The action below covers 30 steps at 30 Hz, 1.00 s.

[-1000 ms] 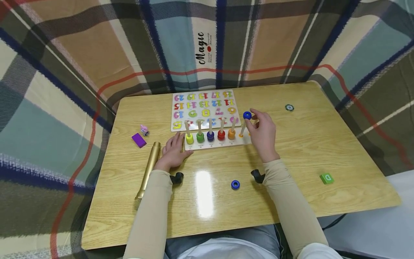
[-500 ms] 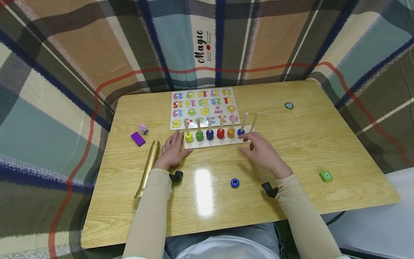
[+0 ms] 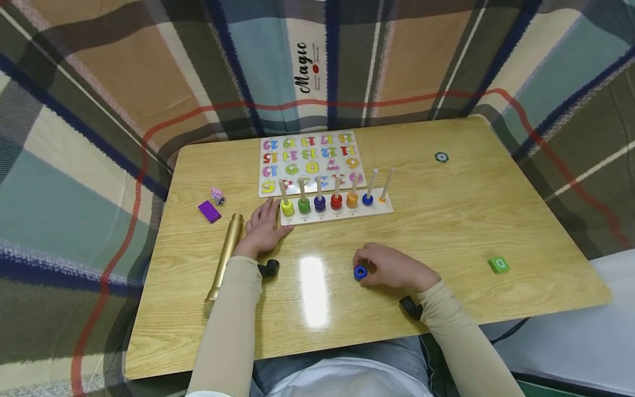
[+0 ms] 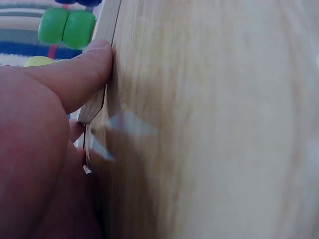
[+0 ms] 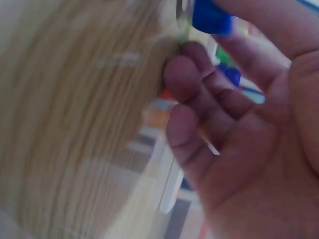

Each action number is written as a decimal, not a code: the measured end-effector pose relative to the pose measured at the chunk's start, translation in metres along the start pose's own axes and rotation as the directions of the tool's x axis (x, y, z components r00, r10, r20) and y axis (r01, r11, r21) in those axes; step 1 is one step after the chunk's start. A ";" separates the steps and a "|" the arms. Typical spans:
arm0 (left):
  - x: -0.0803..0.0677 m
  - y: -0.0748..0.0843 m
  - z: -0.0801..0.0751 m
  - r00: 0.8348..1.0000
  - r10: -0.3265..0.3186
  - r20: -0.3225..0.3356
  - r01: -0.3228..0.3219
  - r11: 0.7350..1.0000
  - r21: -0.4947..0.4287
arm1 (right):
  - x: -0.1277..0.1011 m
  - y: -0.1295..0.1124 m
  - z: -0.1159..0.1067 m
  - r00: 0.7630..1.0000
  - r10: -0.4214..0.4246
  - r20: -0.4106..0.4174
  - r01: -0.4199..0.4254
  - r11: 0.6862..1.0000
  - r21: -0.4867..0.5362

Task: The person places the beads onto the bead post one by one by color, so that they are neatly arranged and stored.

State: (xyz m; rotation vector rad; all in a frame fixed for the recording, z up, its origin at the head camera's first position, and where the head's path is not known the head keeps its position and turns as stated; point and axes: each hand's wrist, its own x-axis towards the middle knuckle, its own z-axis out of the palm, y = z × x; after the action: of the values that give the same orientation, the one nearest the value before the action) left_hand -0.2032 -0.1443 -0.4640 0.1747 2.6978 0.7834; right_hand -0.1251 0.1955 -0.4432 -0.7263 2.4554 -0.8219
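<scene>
A white peg board (image 3: 342,214) stands mid-table with a row of wooden pegs. Yellow, green, purple, red, orange and blue rings (image 3: 367,199) sit at the bases of the pegs. The rightmost peg (image 3: 386,183) is bare. My left hand (image 3: 265,223) lies flat on the table, its thumb (image 4: 75,79) pressed against the board's left end. Nearer to me, my right hand (image 3: 384,267) curls its fingers round a loose blue ring (image 3: 360,272) on the table. In the right wrist view, that ring (image 5: 212,17) shows pinched at the fingertips.
A number puzzle board (image 3: 310,160) lies behind the pegs. A gold tube (image 3: 225,253), a purple block (image 3: 209,211) and a small pink figure (image 3: 217,195) lie at the left. A green block (image 3: 498,264) and a dark disc (image 3: 441,157) are at the right. Plaid cloth surrounds the table.
My right hand let a blue ring slide down the sixth peg, then drew back toward me and closed on the loose blue ring. The left hand stayed put.
</scene>
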 end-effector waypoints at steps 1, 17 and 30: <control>-0.001 0.000 0.000 1.000 -0.002 -0.001 0.002 1.000 -0.006 | 0.001 0.002 -0.003 0.999 0.003 -0.049 -0.003 1.000 0.011; -0.005 0.000 0.006 1.000 -0.008 -0.014 0.008 1.000 -0.018 | 0.052 -0.009 -0.090 0.590 0.237 -0.772 -0.112 0.971 0.213; -0.006 0.001 0.008 1.000 -0.011 -0.023 0.010 1.000 -0.003 | 0.052 -0.010 -0.084 0.624 0.211 -0.753 -0.161 0.977 0.141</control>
State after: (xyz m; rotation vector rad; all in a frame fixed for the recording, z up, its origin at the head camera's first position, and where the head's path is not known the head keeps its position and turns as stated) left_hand -0.1949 -0.1405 -0.4679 0.1516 2.7165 0.7914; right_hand -0.2081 0.1919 -0.3889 -0.0445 3.1462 -1.3167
